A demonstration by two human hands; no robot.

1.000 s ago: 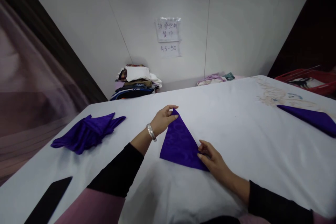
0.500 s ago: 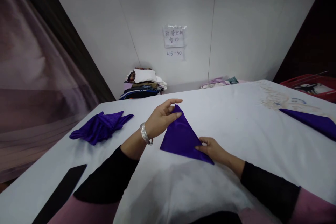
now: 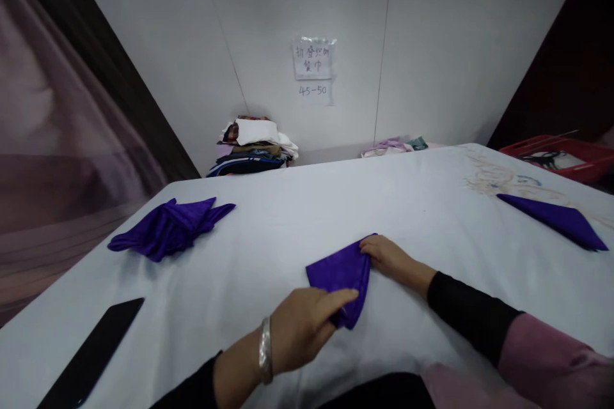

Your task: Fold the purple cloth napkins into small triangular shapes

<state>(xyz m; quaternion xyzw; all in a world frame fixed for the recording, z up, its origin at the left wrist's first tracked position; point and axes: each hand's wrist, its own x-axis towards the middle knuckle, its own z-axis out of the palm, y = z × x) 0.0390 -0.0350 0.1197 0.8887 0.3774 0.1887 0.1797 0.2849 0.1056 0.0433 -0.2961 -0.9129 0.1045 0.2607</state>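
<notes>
A folded purple cloth napkin (image 3: 338, 268) lies on the white-covered table in front of me, its wide edge now at the far side. My right hand (image 3: 378, 252) pinches its far right corner. My left hand (image 3: 307, 326), with a silver bracelet on the wrist, grips the near end of the napkin, and the fingers beneath it are partly hidden. A second purple napkin (image 3: 173, 223), bunched into folds, sits to the left. Another purple napkin (image 3: 551, 220), folded long and pointed, lies at the right.
A flat black object (image 3: 93, 351) lies at the near left of the white tablecloth (image 3: 268, 217). Piled clothes (image 3: 256, 147) stand behind the table by the wall. A red basket (image 3: 585, 166) is at the far right. A handwritten sign (image 3: 313, 67) hangs on the wall.
The napkin has been turned, its point swinging from the far side toward me. My left hand has come nearer, while my right has shifted to the far corner.
</notes>
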